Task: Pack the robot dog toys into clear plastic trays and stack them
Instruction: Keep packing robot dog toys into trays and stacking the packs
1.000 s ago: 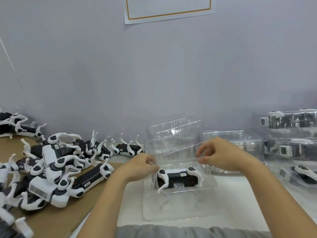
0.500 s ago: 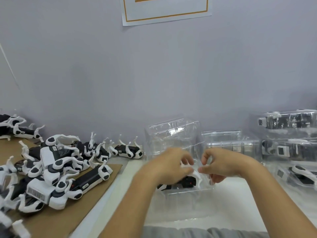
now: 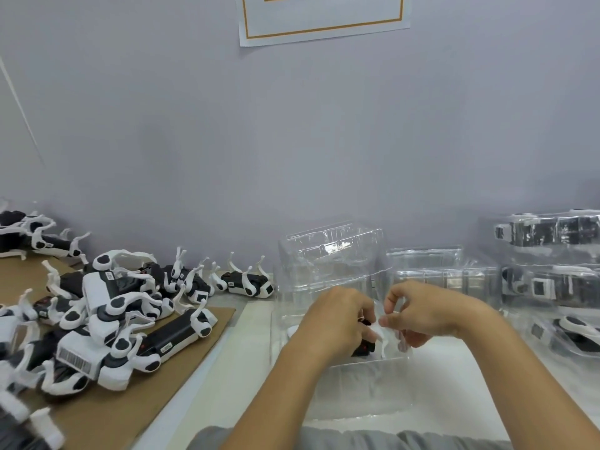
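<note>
A black-and-white robot dog toy [image 3: 373,344] lies in a clear plastic tray [image 3: 360,391] in front of me, mostly hidden by my hands. My left hand [image 3: 337,323] covers the toy's body, fingers curled over it. My right hand [image 3: 425,315] pinches one of the toy's white legs between thumb and fingers. A heap of loose robot dog toys [image 3: 107,316] lies on brown cardboard [image 3: 181,368] at the left. Packed trays [image 3: 552,280] are stacked at the far right.
Empty clear trays [image 3: 331,254] stand behind my hands against the grey wall, with more [image 3: 435,271] to their right. A lone toy [image 3: 246,284] lies by the wall. A paper notice [image 3: 321,17] hangs above.
My left hand moved from the tray's left edge onto the toy's body. My right hand came down from the tray's rim and took hold of a white leg.
</note>
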Demonstrator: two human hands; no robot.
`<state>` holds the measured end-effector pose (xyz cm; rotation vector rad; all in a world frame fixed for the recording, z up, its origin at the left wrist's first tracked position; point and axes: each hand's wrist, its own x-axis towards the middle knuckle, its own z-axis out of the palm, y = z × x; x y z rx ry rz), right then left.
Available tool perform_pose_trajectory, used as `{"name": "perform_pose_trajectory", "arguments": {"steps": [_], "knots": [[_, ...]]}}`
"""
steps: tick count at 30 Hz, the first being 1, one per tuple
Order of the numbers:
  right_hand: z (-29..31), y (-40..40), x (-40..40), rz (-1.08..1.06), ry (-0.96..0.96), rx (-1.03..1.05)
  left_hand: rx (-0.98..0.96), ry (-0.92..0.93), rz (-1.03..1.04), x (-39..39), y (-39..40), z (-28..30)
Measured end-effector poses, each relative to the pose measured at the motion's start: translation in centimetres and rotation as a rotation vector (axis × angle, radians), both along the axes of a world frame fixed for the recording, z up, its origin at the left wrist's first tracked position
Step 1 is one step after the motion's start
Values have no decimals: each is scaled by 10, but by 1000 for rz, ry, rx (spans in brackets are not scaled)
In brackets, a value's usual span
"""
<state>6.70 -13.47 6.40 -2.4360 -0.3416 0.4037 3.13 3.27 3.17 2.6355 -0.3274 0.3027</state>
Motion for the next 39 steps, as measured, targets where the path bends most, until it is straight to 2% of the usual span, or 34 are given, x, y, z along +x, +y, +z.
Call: {"name": "perform_pose_trajectory", "arguments": {"steps": [3, 8, 17, 24, 34, 37, 39], "knots": [[0, 2, 0, -3, -7, -14, -89, -17, 38, -1, 1, -1], [-2, 6, 1, -2, -14, -30, -109, -75, 92, 1, 1, -4], [-3, 3, 3, 9, 20, -13, -87, 55, -17, 1, 14, 8], [-4, 3, 3, 3, 40, 14, -38, 38, 15, 2, 45, 10], [-3, 2, 2, 4, 47, 16, -24, 186, 30, 0, 51, 8], [-3, 0, 1, 30, 1, 3, -64, 199, 47, -1, 50, 7], [-2, 0, 1, 77, -111, -22, -74, 198, 52, 0, 49, 6]]}}
